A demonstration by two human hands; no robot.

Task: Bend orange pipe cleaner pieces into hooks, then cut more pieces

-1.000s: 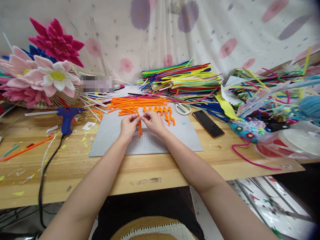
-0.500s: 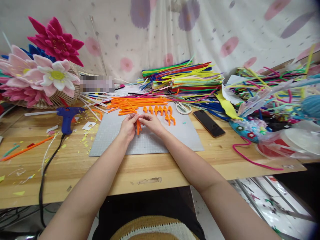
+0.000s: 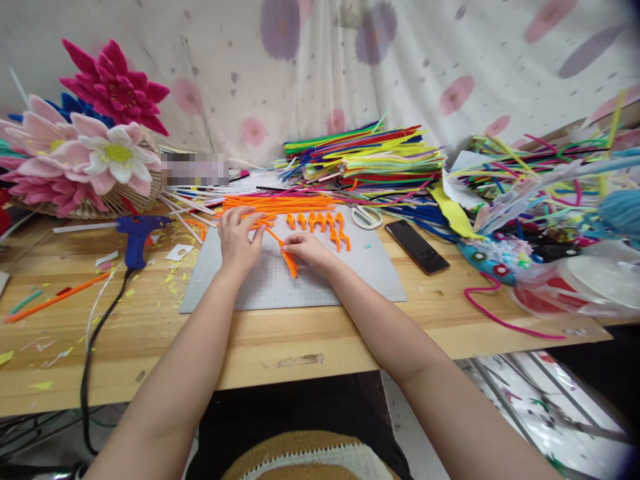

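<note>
My right hand (image 3: 309,251) pinches a small bunch of orange pipe cleaners (image 3: 290,264) above the grey cutting mat (image 3: 255,293). The bunch's loose ends fan out downward, and one stem runs up from it toward my left thumb. Over the near left part of the pile of orange pipe cleaners (image 3: 290,203), my left hand (image 3: 239,241) has its fingers spread and curved. Whether its fingertips touch the pile I cannot tell. Several small bent orange pieces (image 3: 321,221) lie in a row on the mat, right of the pile.
Scissors (image 3: 367,217) and a phone (image 3: 417,247) lie to the right. At left are a blue glue gun (image 3: 136,241) with its cord and fuzzy flowers (image 3: 117,155). Bundles of coloured pipe cleaners (image 3: 370,155) are heaped along the back of the wooden table (image 3: 320,340).
My left hand has let go of the bunch, moved left and spread its fingers over the orange pile. The right hand has shifted slightly right and down with the bunch, which now tilts.
</note>
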